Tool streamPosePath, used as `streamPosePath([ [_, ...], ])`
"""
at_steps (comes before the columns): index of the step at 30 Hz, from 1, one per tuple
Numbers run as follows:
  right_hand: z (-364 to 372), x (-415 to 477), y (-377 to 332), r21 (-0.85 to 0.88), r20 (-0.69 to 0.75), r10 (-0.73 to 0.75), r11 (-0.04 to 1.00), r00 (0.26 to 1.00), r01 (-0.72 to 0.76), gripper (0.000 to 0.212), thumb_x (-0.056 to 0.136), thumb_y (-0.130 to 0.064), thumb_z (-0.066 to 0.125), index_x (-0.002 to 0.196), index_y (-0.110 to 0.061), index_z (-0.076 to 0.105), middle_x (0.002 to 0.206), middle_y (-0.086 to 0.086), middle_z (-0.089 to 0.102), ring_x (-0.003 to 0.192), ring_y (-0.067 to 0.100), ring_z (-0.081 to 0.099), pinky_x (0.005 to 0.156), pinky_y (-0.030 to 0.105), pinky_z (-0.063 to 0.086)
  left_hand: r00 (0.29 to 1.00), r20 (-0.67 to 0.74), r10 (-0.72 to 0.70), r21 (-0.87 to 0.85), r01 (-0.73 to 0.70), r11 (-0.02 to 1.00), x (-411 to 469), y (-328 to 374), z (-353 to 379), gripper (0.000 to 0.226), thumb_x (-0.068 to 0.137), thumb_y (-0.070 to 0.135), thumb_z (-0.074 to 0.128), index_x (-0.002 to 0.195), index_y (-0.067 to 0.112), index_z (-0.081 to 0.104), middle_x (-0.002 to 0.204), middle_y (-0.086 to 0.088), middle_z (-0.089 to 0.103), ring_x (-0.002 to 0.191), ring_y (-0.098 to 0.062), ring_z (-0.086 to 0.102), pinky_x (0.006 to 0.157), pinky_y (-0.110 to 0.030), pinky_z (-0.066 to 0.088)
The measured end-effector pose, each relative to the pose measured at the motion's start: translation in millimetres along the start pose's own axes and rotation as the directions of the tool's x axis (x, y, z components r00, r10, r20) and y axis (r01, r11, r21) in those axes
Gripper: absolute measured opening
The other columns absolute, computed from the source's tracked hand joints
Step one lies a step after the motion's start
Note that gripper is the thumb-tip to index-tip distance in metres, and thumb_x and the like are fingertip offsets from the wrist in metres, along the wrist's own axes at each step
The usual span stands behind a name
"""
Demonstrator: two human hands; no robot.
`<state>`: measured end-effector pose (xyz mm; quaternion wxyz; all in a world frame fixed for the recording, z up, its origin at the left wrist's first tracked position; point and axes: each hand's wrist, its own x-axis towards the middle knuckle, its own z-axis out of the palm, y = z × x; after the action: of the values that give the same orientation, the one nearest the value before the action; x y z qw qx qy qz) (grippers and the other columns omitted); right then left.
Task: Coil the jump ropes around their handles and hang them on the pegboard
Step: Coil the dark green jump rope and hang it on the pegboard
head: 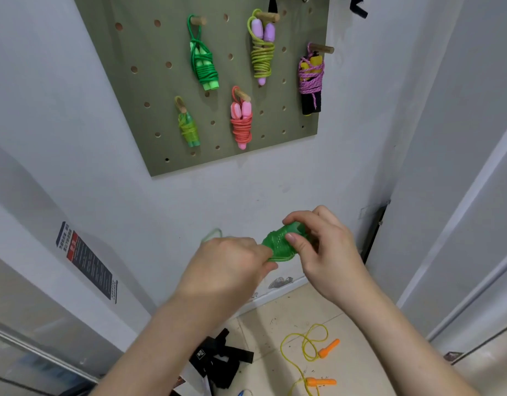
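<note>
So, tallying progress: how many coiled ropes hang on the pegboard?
5: the green rope upper left, lilac-handled rope top centre, purple rope at the right, lime rope lower left, pink rope lower centre. The pegboard is cropped above.

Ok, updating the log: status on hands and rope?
Left hand and right hand both grip green rope bundle. Five coiled ropes hang on pegboard. Yellow rope uncoiled on floor.

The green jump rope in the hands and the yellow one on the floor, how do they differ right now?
The green rope is wound into a tight bundle; the yellow rope lies in loose loops. The left hand and right hand both hold the green rope; the yellow rope lies untouched on the floor. The yellow rope's orange handles show; the green rope's are covered. Neither hangs on the pegboard yet.
</note>
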<state>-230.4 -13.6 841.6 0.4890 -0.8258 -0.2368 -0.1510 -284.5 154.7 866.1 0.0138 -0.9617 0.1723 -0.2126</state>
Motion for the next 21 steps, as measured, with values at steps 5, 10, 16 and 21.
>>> streamPosePath([
  [5,-22.6,7.3,-8.9,-0.046,0.202,-0.072,0.995,0.977,0.083,0.020,0.090,-0.014,0.065,0.105,-0.027,0.070,0.082,-0.010,0.049,0.064,0.009,0.054,0.065,0.018,0.042,0.997,0.066,0.047,-0.203,-0.033,0.979,10.3,-28.8,-18.4,0.053,0.088,0.061,0.033,0.075,0.025,0.071,0.062,0.007,0.062,0.059,-0.015,0.059,0.055,-0.032,0.049],
  [10,-42.1,9.7,-19.4,0.375,0.362,-0.053,0.922,0.931,-0.093,0.020,0.092,-0.009,0.061,0.106,-0.018,0.073,0.082,-0.006,0.054,0.061,0.019,0.056,0.060,0.028,0.049,0.963,0.168,-0.212,-0.703,0.268,0.659,20.4,-27.2,-25.2,0.012,0.080,0.034,0.070,0.068,0.032,0.074,0.058,0.007,0.065,0.053,-0.004,0.052,0.056,-0.017,0.041],
  [16,-38.3,6.8,-5.3,0.765,0.320,0.039,0.579,0.947,-0.282,0.016,0.078,-0.022,0.075,0.093,-0.015,0.075,0.074,0.002,0.060,0.052,0.015,0.049,0.050,0.021,0.042,0.869,0.408,-0.281,-0.913,0.385,-0.137,14.5,-7.1,8.5,0.015,0.081,0.020,0.070,0.067,0.016,0.073,0.049,-0.001,0.054,0.039,-0.007,0.034,0.042,-0.019,0.023],
  [21,-20.7,-0.7,4.2,0.917,0.179,0.364,0.275,0.914,-0.289,0.020,0.078,-0.014,0.063,0.095,-0.005,0.069,0.077,0.011,0.059,0.052,0.015,0.043,0.043,0.018,0.040,0.843,0.372,-0.388,-0.924,0.378,-0.063,2.2,30.1,26.3,0.023,0.097,0.009,0.049,0.096,0.015,0.071,0.059,-0.003,0.055,0.040,-0.004,0.033,0.043,-0.012,0.028],
])
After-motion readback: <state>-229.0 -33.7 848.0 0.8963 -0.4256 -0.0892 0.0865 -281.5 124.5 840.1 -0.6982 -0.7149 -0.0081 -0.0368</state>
